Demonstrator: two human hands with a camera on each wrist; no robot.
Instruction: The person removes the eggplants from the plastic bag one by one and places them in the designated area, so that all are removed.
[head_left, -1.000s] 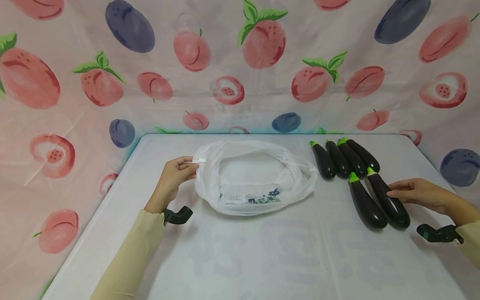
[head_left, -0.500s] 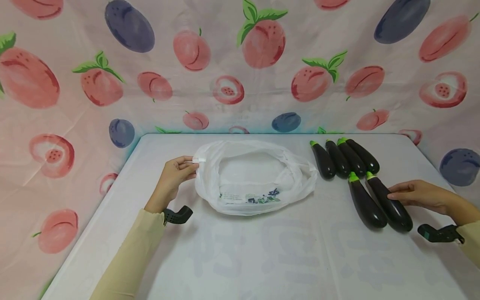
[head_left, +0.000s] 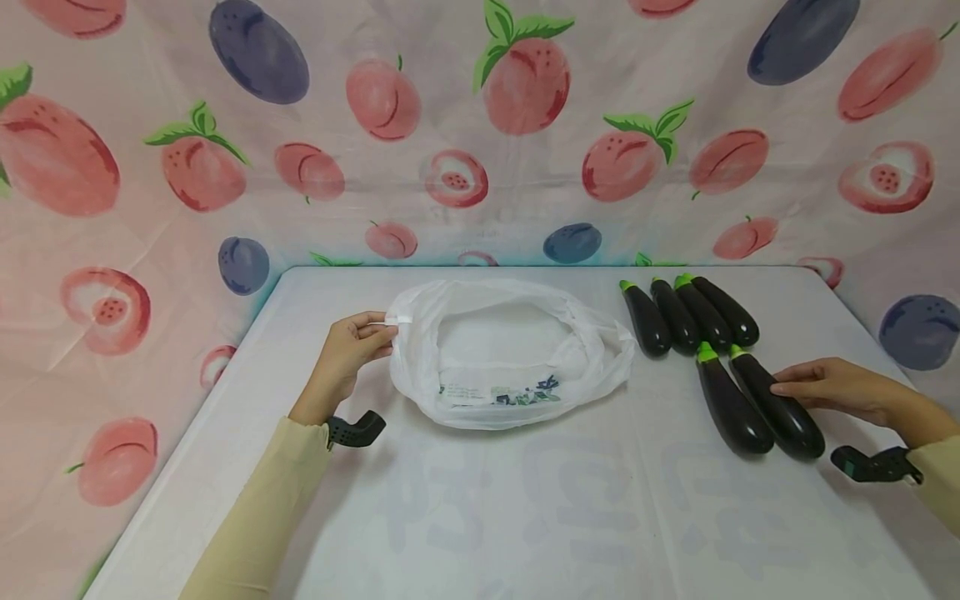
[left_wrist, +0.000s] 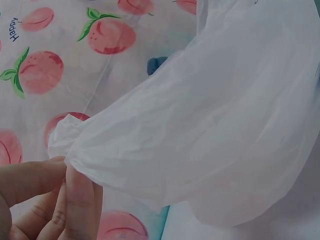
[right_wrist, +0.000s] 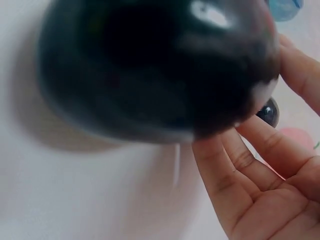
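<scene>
A white plastic bag (head_left: pixel 517 421) with blue and green print lies in the middle of the table, its mouth spread wide. My left hand (head_left: pixel 351 350) pinches the gathered left edge of the bag between thumb and fingers, as the left wrist view shows close up. On the right, my right hand (head_left: pixel 851 390) holds a glossy black eggplant (head_left: pixel 783 417) with a green cap, thumb on one side and fingers on the other. Close to its left lies another eggplant (head_left: pixel 735 408). In the right wrist view the held eggplant (right_wrist: pixel 150 75) hides the fingertips.
Behind the front pair, several more eggplants (head_left: pixel 675 317) lie side by side at the table's back right. A white cloth covers the table (head_left: pixel 525 517). A fruit-printed curtain (head_left: pixel 300 225) hangs along its back and sides.
The eggplant at my right hand has shifted slightly toward me, its cap dropping away from the back row. My left hand and the bag stay in place.
</scene>
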